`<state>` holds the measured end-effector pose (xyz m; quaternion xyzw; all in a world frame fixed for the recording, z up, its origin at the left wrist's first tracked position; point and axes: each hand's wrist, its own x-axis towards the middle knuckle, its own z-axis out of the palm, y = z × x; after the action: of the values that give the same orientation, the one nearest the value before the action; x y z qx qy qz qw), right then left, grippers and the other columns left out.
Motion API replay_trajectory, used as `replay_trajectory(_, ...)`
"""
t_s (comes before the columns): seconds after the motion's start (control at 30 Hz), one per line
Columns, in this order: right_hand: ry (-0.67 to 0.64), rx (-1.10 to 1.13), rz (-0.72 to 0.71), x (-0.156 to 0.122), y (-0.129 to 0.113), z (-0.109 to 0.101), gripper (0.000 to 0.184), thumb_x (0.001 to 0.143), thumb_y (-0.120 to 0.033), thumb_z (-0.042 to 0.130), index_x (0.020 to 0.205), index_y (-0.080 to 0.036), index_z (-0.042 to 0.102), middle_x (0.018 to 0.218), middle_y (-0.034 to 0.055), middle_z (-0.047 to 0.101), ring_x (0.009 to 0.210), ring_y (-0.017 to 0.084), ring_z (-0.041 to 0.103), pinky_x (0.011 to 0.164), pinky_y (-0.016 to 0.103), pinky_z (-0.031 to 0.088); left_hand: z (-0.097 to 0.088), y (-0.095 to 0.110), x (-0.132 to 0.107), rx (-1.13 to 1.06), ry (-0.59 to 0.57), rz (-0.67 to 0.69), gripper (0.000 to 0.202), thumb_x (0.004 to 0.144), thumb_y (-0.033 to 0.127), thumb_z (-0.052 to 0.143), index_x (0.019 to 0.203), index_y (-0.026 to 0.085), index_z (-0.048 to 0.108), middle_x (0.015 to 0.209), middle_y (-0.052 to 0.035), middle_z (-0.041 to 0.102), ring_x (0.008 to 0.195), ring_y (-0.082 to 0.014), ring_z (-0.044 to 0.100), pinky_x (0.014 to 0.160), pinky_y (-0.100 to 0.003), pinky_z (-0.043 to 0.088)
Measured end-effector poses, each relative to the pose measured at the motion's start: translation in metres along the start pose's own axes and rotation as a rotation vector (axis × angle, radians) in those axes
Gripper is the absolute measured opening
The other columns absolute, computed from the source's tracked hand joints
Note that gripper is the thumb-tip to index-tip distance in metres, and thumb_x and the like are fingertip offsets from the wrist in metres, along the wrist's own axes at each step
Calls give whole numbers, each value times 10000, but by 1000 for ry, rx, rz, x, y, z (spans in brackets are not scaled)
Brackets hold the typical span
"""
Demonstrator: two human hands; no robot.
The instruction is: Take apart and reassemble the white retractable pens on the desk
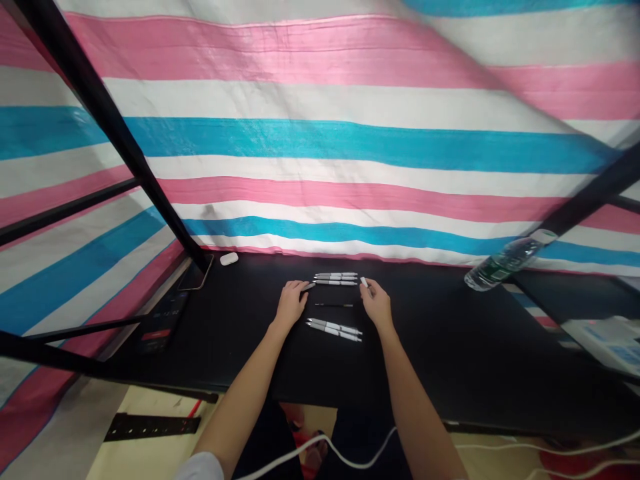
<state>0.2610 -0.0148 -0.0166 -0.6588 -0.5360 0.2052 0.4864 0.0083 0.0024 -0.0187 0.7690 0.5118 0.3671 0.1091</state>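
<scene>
Landmark: blk ink refill (334, 305), long axis L–R, midway btwn hands.
L hand (291, 303): fingers curled, on grey pen tip (311, 286) up-left of refill; grip unclear.
R hand (376, 303): pinching white pen piece (364, 283), up-right of refill.
Rows: 3 white pens (336, 279) above refill, 2 white pens (334, 329) below, all L–R.

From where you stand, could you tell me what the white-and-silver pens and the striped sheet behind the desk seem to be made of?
The white-and-silver pens look like glossy plastic with metal-finish parts, judging by bright highlights, though they show small. The pink, white and blue striped sheet looks like woven plastic tarpaulin, from its sheen and fine weave.
</scene>
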Motion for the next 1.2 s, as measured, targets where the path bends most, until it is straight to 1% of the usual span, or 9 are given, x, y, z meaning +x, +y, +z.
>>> replay_trajectory(0.17, 14, 149, 56, 1, 3, 4, 296, 728, -426, 571, 907, -191, 580, 645, 1, 610, 582, 162, 557, 600, 288, 450, 1, -1, 5, 21, -9, -10, 266, 831, 139, 533, 1055, 172, 672, 996, -117, 666, 968, -263, 565, 868, -430, 452)
replay_trajectory(0.3, -35, 406, 140, 1, -1, 6, 330, 714, -458, 594, 892, -179, 596, 641, -9, 571, 522, 124, 496, 480, 244, 391, -2, 0, 7, -173, 36, -59, 216, 853, 195, 524, 984, 185, 696, 908, -90, 678, 876, -220, 594, 857, -394, 468)
replay_trajectory(0.4, -55, 631, 251, 3, -3, 6, 411, 701, -485, 633, 974, -178, 612, 642, -13, 566, 501, 116, 484, 406, 220, 329, -5, 2, 8, -528, 89, -260, 238, 848, 282, 556, 1020, 178, 685, 915, -78, 691, 818, -188, 620, 801, -352, 504)
replay_trajectory(0.5, -128, 814, 341, 7, -1, 4, 406, 750, -521, 587, 995, -198, 619, 687, 19, 616, 552, 150, 558, 421, 246, 396, -8, 4, 11, -973, 114, -564, 262, 845, 296, 564, 1028, 136, 663, 917, -96, 697, 763, -165, 644, 745, -327, 533)
replay_trajectory(0.6, -231, 906, 379, 10, 1, 0, 408, 833, -550, 442, 981, -219, 630, 813, 74, 677, 699, 206, 648, 541, 323, 518, -13, 6, 14, -1288, 119, -775, 229, 868, 261, 532, 985, 103, 651, 943, -134, 696, 804, -173, 673, 810, -343, 542)
replay_trajectory(0.7, -274, 965, 380, 11, 1, -4, 435, 863, -553, 368, 987, -232, 635, 957, 108, 696, 890, 244, 672, 711, 402, 564, -18, 8, 16, -1447, 118, -842, 246, 900, 266, 480, 983, 96, 637, 966, -157, 695, 894, -206, 682, 880, -373, 534)
replay_trajectory(0.87, -298, 1010, 417, 10, 0, -3, 321, 847, -452, 456, 965, -221, 646, 942, 99, 697, 946, 239, 669, 826, 419, 560, -20, 11, 15, -1490, 114, -835, 239, 902, 265, 478, 1036, 113, 605, 984, -156, 695, 945, -226, 679, 913, -403, 522)
replay_trajectory(1.0, -218, 1012, 479, 9, 0, 0, 153, 761, -288, 620, 890, -211, 647, 724, 28, 659, 736, 184, 673, 755, 350, 581, -19, 13, 13, -1439, 126, -798, 180, 899, 261, 519, 982, 125, 601, 910, -124, 704, 874, -204, 691, 900, -399, 524)
replay_trajectory(1.2, -167, 1029, 468, 4, -6, 2, 209, 670, -259, 732, 852, -194, 653, 671, -6, 643, 647, 142, 647, 638, 269, 567, -18, 14, 12, -1357, 130, -775, 148, 861, 274, 609, 925, 141, 596, 811, -69, 695, 778, -163, 692, 762, -307, 556)
